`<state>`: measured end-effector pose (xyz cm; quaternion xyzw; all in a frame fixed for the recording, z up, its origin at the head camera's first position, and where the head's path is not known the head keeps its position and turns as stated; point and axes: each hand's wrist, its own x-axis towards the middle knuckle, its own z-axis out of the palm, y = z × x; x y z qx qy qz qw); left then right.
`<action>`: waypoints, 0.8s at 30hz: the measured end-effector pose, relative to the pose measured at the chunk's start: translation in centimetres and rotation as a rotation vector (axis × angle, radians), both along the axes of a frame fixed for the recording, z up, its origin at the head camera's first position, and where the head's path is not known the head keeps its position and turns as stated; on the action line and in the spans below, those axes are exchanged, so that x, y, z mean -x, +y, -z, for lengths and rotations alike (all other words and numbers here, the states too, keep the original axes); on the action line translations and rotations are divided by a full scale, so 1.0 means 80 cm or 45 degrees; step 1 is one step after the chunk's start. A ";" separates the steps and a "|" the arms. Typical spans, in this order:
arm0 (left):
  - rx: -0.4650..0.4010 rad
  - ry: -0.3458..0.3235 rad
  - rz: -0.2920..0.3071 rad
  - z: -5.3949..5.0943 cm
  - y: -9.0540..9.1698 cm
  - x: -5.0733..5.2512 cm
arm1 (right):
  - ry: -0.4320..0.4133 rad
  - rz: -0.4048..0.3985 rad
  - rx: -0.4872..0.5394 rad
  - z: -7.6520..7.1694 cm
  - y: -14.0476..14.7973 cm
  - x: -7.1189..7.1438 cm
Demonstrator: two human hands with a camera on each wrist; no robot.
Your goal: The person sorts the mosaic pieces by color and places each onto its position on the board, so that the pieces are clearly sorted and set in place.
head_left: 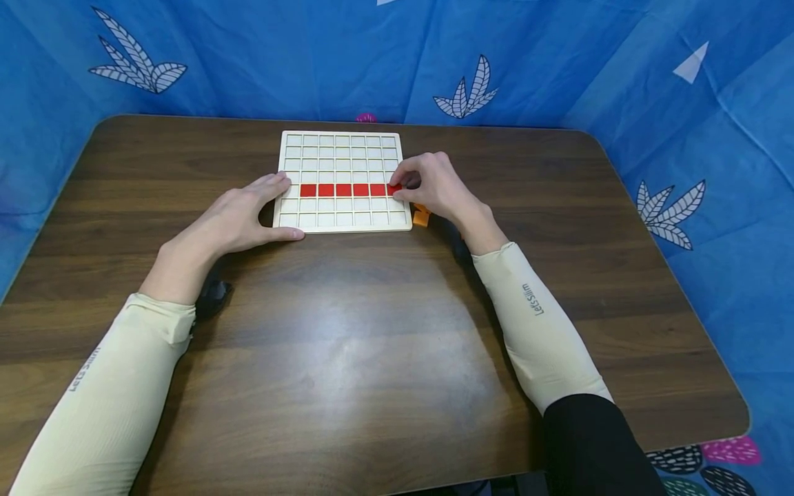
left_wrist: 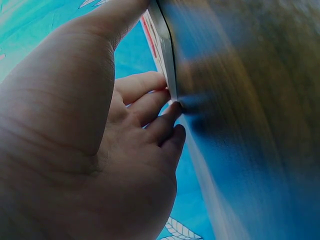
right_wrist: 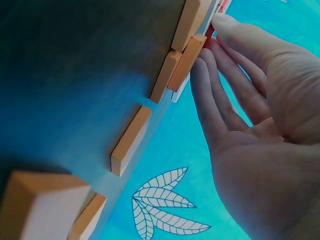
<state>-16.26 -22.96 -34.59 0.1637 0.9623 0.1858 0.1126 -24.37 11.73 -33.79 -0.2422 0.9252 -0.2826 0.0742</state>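
A white grid board [head_left: 344, 231] lies on the table, with several red square tiles [head_left: 343, 190] filling part of one row. My left hand [head_left: 232, 217] rests against the board's left side, its thumb on the near left corner and its fingers along the left edge. At the right end of that row, my right hand [head_left: 437, 187] pinches a red tile [head_left: 393, 189] between thumb and fingertips, over the board's right edge. The right wrist view shows this tile [right_wrist: 209, 36] only as a sliver, mostly hidden by the fingers.
Orange blocks [head_left: 421, 216] sit just off the board's right edge, partly hidden by my right hand. Several orange-sided pieces [right_wrist: 131, 140] stand on the table in the right wrist view. The brown table [head_left: 322, 358] meets a blue patterned cloth [head_left: 260, 62] behind.
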 end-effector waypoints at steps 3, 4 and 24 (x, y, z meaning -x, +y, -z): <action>0.001 -0.005 -0.003 -0.001 0.000 0.001 | 0.021 -0.002 -0.010 -0.001 0.000 -0.002; 0.002 -0.003 -0.001 -0.001 0.000 0.001 | 0.027 -0.002 -0.016 -0.001 0.000 -0.002; 0.005 0.007 0.016 -0.002 0.000 0.000 | 0.068 0.017 0.013 0.001 0.012 -0.006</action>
